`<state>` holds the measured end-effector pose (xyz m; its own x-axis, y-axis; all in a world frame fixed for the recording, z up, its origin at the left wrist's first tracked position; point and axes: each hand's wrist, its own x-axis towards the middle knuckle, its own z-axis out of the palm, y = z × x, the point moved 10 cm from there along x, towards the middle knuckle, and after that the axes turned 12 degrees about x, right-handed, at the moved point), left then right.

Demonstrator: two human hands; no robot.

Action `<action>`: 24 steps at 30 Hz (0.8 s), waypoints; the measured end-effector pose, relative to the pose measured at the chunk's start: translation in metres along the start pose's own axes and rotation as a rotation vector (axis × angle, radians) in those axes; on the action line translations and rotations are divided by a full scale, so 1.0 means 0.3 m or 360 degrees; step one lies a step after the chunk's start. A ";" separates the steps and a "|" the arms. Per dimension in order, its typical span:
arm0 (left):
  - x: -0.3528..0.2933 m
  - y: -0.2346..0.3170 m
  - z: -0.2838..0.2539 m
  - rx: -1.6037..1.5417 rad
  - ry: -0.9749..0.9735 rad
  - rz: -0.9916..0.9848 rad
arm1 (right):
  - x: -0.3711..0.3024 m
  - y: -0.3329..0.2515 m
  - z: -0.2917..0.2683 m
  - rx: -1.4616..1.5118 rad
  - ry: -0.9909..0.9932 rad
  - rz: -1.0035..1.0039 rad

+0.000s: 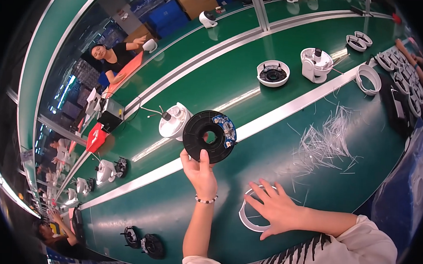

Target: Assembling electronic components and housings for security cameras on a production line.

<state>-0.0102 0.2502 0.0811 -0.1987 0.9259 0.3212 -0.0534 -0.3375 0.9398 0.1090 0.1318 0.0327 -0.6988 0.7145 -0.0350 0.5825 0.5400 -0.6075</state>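
Note:
A black round plastic base [195,141] with a hole in its middle is raised over the bench, and a blue circuit board [226,129] sits on its right side. My left hand [201,176] is closed on the lower edge of this base, the thumb on the face towards me. On the green bench top lies a white plastic ring [244,220]. Over it spreads my right hand [281,209], palm down with the fingers apart; whether it touches the ring I cannot tell.
Loose white plastic strips [322,144] lie scattered to the right. Beyond a pale rail, the green belt carries a white camera housing [175,122], another housing [317,66] and a white bowl-shaped part [273,73]. Two black parts [145,244] rest at the near left. A co-worker [112,57] sits across.

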 end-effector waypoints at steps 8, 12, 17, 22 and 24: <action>-0.074 -0.064 0.083 0.0183 -0.0125 0.0048 | -0.113 0.036 -0.279 0.0548 0.0702 -0.0183; -0.172 -0.121 0.191 0.0016 -0.0316 -0.0039 | -0.149 0.278 -0.376 0.1653 0.1372 -0.0233; -0.330 -0.145 0.399 0.0033 -0.0857 -0.0224 | -0.160 0.315 -0.339 0.1200 0.1245 0.0010; -0.392 -0.163 0.473 -0.1397 -0.1413 -0.1174 | -0.123 0.252 -0.362 0.0841 0.1043 -0.0135; -0.369 -0.213 0.470 -0.1420 -0.1021 -0.1445 | -0.116 0.235 -0.366 0.0635 0.0949 -0.0162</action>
<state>0.1532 0.1933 0.0019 0.6951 0.7088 -0.1202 -0.5560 0.6360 0.5351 0.2199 0.1937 0.0783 -0.3297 0.8519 0.4069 0.2512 0.4946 -0.8320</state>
